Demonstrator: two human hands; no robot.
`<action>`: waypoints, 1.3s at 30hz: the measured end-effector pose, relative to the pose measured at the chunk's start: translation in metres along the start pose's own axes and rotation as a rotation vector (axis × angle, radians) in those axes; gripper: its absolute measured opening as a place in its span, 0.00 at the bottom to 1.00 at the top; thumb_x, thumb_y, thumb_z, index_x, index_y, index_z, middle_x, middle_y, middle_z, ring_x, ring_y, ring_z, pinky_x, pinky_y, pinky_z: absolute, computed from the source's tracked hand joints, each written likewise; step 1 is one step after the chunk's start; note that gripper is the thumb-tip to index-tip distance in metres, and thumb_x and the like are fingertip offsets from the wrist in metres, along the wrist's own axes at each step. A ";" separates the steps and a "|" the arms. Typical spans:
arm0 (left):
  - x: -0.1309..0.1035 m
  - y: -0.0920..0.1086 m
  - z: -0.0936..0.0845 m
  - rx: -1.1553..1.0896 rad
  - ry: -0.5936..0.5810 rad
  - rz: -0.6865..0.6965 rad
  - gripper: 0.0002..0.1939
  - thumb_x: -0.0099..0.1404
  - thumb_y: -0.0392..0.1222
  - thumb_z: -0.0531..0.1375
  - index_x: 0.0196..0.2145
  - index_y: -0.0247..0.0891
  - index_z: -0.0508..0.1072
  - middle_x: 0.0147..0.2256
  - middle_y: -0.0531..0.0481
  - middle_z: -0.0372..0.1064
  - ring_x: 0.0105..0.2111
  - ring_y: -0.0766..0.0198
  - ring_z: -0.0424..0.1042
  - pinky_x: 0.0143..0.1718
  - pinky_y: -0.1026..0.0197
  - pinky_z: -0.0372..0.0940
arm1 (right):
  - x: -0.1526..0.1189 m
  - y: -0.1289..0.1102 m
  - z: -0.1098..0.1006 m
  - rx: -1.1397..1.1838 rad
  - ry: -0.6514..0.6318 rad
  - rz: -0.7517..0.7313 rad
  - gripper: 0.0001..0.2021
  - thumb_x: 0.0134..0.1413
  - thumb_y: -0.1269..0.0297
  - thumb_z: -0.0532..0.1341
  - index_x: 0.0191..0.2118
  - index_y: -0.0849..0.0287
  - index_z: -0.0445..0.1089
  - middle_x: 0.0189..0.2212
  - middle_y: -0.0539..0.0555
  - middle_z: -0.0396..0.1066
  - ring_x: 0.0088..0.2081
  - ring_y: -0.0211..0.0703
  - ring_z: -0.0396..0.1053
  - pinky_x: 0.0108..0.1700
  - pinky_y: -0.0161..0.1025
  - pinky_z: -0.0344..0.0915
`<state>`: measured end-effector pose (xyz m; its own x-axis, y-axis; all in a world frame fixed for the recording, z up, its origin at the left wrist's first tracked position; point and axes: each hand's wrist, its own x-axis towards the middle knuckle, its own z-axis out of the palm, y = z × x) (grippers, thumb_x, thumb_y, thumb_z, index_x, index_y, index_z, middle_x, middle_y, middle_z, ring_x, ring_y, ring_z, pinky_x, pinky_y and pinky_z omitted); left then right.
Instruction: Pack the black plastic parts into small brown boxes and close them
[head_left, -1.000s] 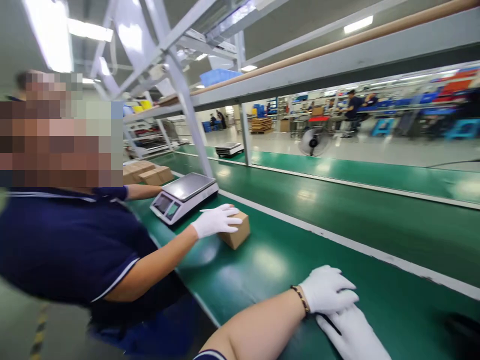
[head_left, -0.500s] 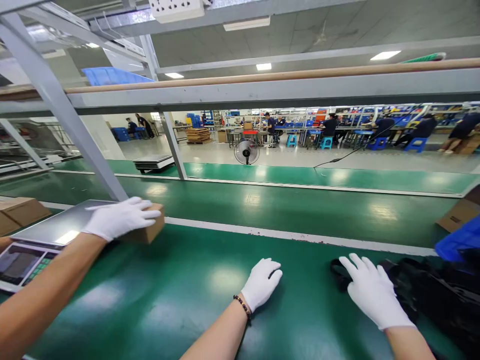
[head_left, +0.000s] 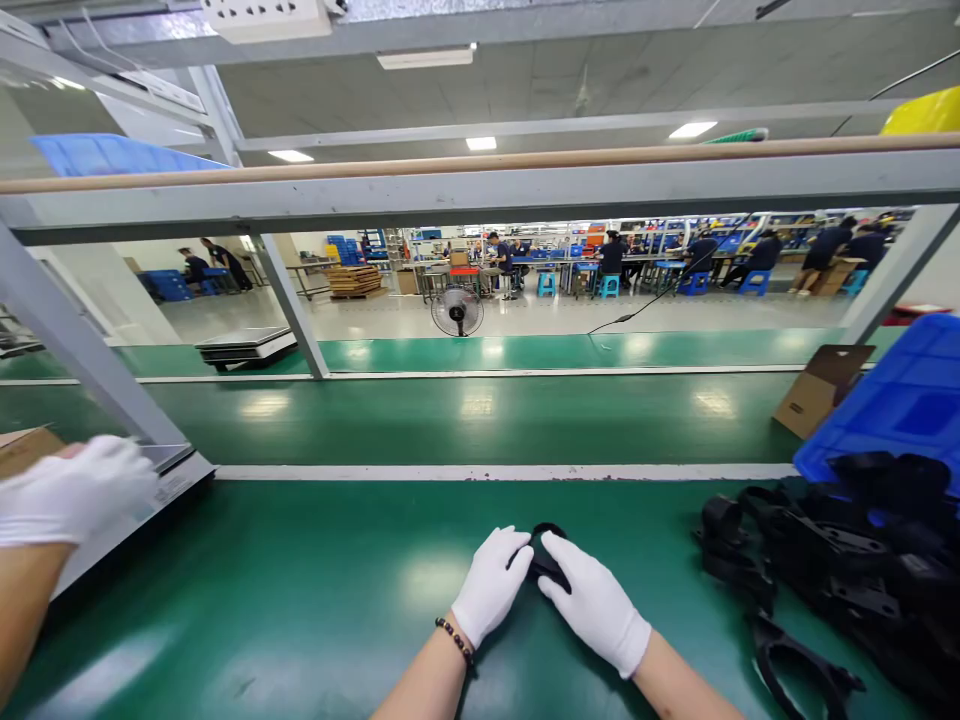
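Note:
Both of my hands wear white gloves and meet low in the middle of the view over the green work surface [head_left: 315,590]. Between them is a small black part [head_left: 549,568], mostly covered by the fingers; its curved edge shows at the top. My right hand [head_left: 596,605] grips it from the right. My left hand [head_left: 491,585], with a beaded bracelet on the wrist, closes on its left side. To the right lies a heap of black parts [head_left: 847,560], some with curved, ring-like shapes. One curved black part [head_left: 799,665] lies at the near edge of that heap.
A co-worker's gloved hand [head_left: 82,490] is blurred at the far left, above a scale [head_left: 139,520] and near a cardboard box [head_left: 26,452]. A blue crate [head_left: 892,390] leans behind the heap, beside an open carton [head_left: 821,390]. Metal posts [head_left: 289,305] rise beyond the surface.
My right hand has moved left from the heap with the black part, meeting my left hand. The view has turned right. The co-worker's hand has left the small box it was touching.

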<state>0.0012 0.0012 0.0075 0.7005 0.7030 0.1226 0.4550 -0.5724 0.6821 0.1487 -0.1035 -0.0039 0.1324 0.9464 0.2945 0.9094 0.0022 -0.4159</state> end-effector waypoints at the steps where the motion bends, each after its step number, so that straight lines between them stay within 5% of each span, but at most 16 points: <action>1: 0.000 0.000 0.000 0.001 -0.002 -0.007 0.19 0.67 0.46 0.48 0.47 0.40 0.73 0.51 0.49 0.71 0.56 0.56 0.64 0.63 0.47 0.52 | -0.001 0.001 -0.001 0.036 -0.019 -0.036 0.24 0.55 0.67 0.54 0.59 0.55 0.60 0.54 0.57 0.66 0.51 0.47 0.68 0.51 0.44 0.66; 5: 0.000 -0.002 0.000 -0.003 -0.006 -0.031 0.18 0.67 0.47 0.48 0.47 0.42 0.73 0.52 0.50 0.70 0.57 0.56 0.62 0.63 0.47 0.52 | -0.002 0.004 -0.015 0.017 -0.084 -0.168 0.19 0.59 0.66 0.51 0.55 0.48 0.63 0.49 0.51 0.70 0.46 0.41 0.70 0.46 0.37 0.67; 12: -0.001 0.001 -0.002 -0.039 -0.009 -0.127 0.22 0.66 0.47 0.49 0.55 0.39 0.67 0.55 0.48 0.67 0.60 0.54 0.59 0.63 0.47 0.53 | 0.002 0.008 -0.022 -0.152 -0.022 -0.113 0.15 0.62 0.52 0.51 0.46 0.54 0.68 0.27 0.48 0.72 0.27 0.40 0.70 0.28 0.35 0.62; 16: 0.000 -0.001 -0.002 0.001 -0.039 -0.095 0.21 0.66 0.47 0.48 0.51 0.41 0.71 0.56 0.49 0.66 0.60 0.54 0.58 0.63 0.46 0.51 | 0.001 0.013 -0.014 -0.161 0.070 -0.101 0.19 0.63 0.50 0.48 0.47 0.55 0.68 0.28 0.50 0.73 0.28 0.42 0.71 0.29 0.36 0.63; 21: 0.001 -0.003 0.000 -0.038 -0.040 -0.121 0.21 0.66 0.48 0.48 0.51 0.40 0.71 0.55 0.48 0.66 0.60 0.54 0.58 0.64 0.46 0.51 | -0.001 0.015 -0.004 -0.153 0.205 -0.111 0.23 0.66 0.54 0.43 0.54 0.60 0.64 0.44 0.59 0.72 0.41 0.45 0.71 0.42 0.40 0.65; 28: 0.001 -0.007 0.002 -0.074 -0.037 -0.116 0.22 0.66 0.49 0.48 0.50 0.39 0.72 0.54 0.47 0.67 0.60 0.53 0.59 0.63 0.46 0.51 | 0.001 0.008 -0.011 -0.135 0.089 -0.190 0.17 0.64 0.53 0.48 0.46 0.55 0.69 0.28 0.50 0.72 0.28 0.40 0.69 0.31 0.36 0.64; 39: 0.002 -0.007 0.003 -0.157 0.056 -0.100 0.21 0.66 0.49 0.49 0.48 0.39 0.73 0.52 0.45 0.70 0.55 0.55 0.65 0.62 0.47 0.54 | 0.000 0.012 -0.010 -0.077 0.127 -0.197 0.16 0.63 0.59 0.50 0.52 0.52 0.67 0.39 0.54 0.74 0.37 0.41 0.71 0.39 0.38 0.67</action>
<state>0.0015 0.0055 0.0004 0.6222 0.7782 0.0852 0.4265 -0.4282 0.7967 0.1637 -0.1071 -0.0007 -0.0068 0.8819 0.4713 0.9492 0.1540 -0.2745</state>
